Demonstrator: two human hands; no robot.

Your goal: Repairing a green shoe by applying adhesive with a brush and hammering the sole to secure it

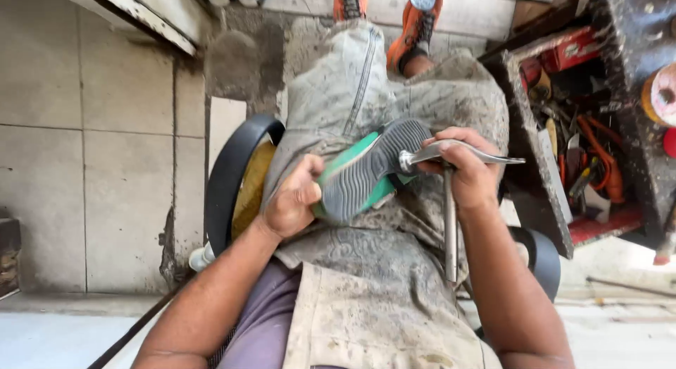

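at the far left runs a floor of large pale grey tiles (105,158), dusty and cracked near the joint. next comes a round stool with a black rim and a worn yellow seat (243,182), tucked just beside the person's left thigh. the person sits with a dirty grey work apron (366,298) across the lap, legs stretched forward to a pair of orange shoes (417,24) at the top of the view.

the left hand (296,200) is curled shut around the toe end of a shoe with a grey ribbed rubber sole and a green edge (366,175), thumb pressed on the sole, fingers hidden underneath. the shoe lies sole up on the lap, tilted, between the two hands.

the right hand (465,168) is closed in a fist over a curved silver metal tool (461,152) whose round end touches the heel of the sole; its flat tail sticks out to the right past the knuckles. a straight metal rod (450,228) runs down from under this hand along the apron; i cannot tell whether the fingers grip it too.

at the far right stands a grimy dark open toolbox with red inner trays (584,129), crammed with orange-handled tools and odd bits, and beside it a spool (662,94) at the edge.
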